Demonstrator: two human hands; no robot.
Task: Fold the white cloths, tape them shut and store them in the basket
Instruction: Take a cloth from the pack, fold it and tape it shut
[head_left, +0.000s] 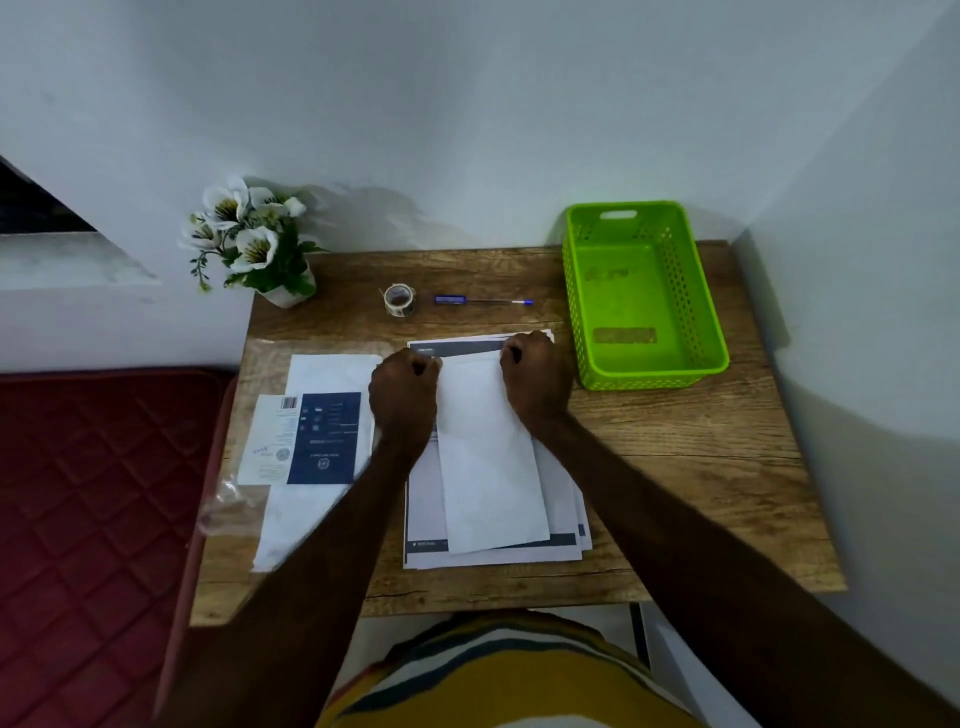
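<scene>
Both fists, left hand (404, 387) and right hand (535, 371), clamped on far corners of folded cloth (488, 457); basket (647, 296) nearby.

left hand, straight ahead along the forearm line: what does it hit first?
Probably the small roll of clear tape, beyond the left hand gripping the folded white cloth. Depth is unclear; it might pass beside it.

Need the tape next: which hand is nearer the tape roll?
Left. The left hand grips the folded white cloth's far left corner, just below the tape roll. The right hand holds the far right corner, farther right, below the pen.
</scene>
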